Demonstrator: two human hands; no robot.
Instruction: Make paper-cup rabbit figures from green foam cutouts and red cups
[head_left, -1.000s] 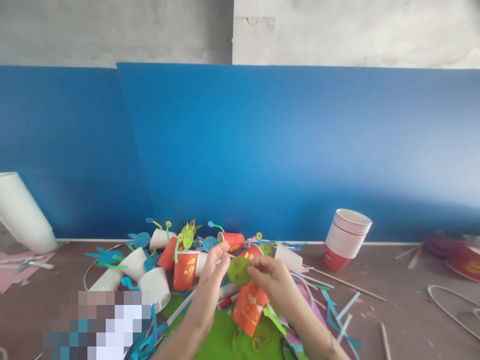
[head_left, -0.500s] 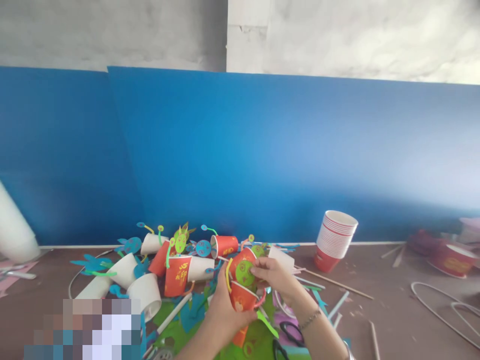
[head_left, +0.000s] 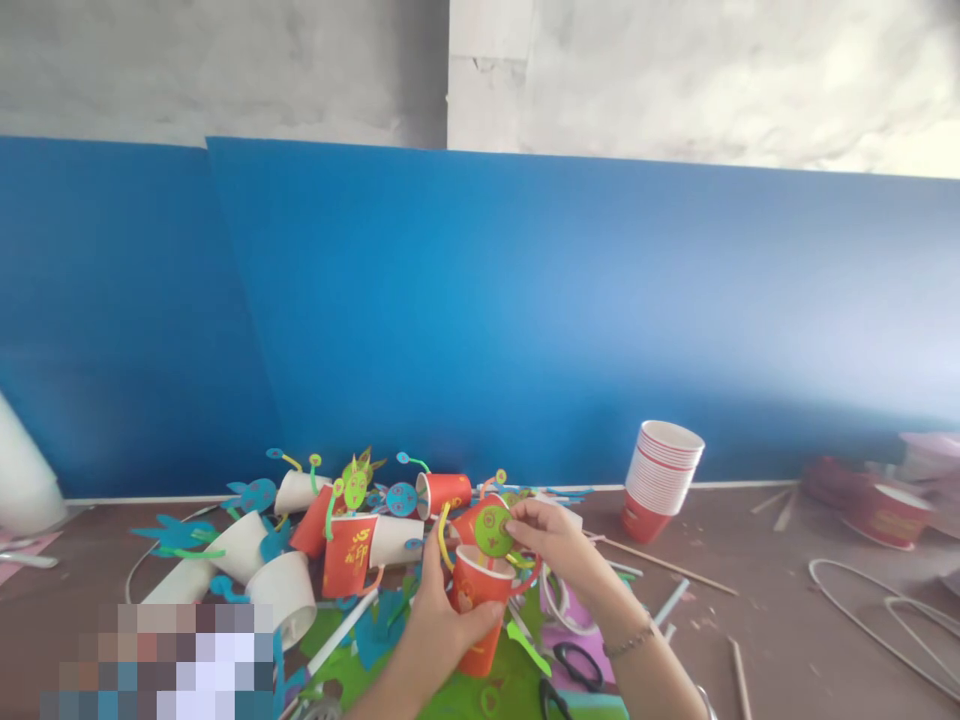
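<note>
My left hand (head_left: 442,610) is wrapped round a red paper cup (head_left: 477,600), which stands nearly upright over green sheets. A yellow strip rises from the cup's left side and a red curved strip sticks out on its right. Just above the cup's rim, my right hand (head_left: 540,535) pinches the edge of a round green paper face (head_left: 492,531). Part of a strip or stick shows below the face, inside the cup's mouth. Behind the hands lie several red and white cups with paper faces and curled strips, such as a red cup (head_left: 349,556) with gold writing.
A tall stack of cups (head_left: 663,480) leans at the back right. Black-handled scissors (head_left: 577,665) lie right of the held cup. Farther right are a thin stick (head_left: 675,565), a looped cable (head_left: 862,600) and a red bowl (head_left: 889,515). A blue panel (head_left: 480,320) stands behind.
The held cup has turned more upright, its opening now showing below the green face. The face has risen slightly, still in my right hand's fingers. The view has shifted a little.
</note>
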